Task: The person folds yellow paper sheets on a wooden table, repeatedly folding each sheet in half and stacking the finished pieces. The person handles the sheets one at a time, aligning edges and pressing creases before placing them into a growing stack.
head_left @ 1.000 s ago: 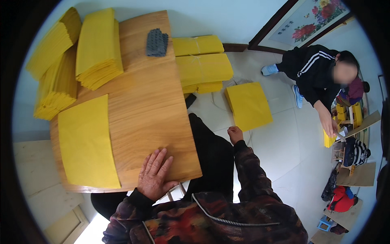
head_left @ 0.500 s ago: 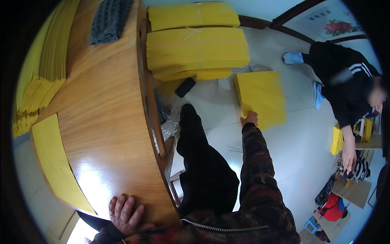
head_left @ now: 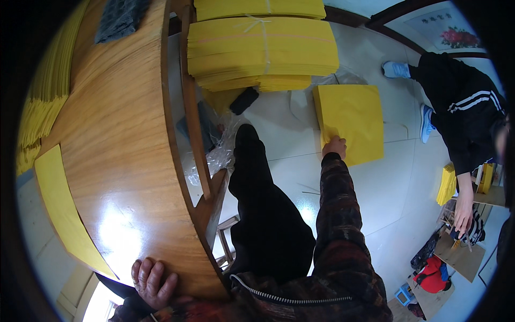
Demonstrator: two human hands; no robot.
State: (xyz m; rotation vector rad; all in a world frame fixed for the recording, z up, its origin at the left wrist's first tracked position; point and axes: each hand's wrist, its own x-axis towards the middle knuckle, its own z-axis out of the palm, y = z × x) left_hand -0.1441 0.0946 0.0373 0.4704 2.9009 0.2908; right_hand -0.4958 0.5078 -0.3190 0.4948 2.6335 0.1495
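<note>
A thick stack of yellow paper (head_left: 357, 118), perhaps envelopes, is low over the pale floor ahead of me on the right. My right hand (head_left: 335, 146) is closed on its near left corner, and the paper creases a little by the fingers. My left hand (head_left: 154, 283) rests on the near edge of the wooden table (head_left: 129, 161), palm down with its fingers extended and nothing held. Left of that hand, one flat yellow sheet (head_left: 67, 214) lies along the table's rim.
Tied yellow bundles (head_left: 263, 45) are piled beyond the table. Another yellow stack (head_left: 51, 91) and dark bubble wrap (head_left: 120, 21) lie on the table. Clear plastic film (head_left: 220, 153) litters the floor by my foot. At right, a person in black (head_left: 461, 107) reaches toward a low bench (head_left: 456, 252).
The view has shifted a little, so the table sits farther left and the bundles higher. Both hands keep their places on the stack corner and the table. The other person's head has moved rightward.
</note>
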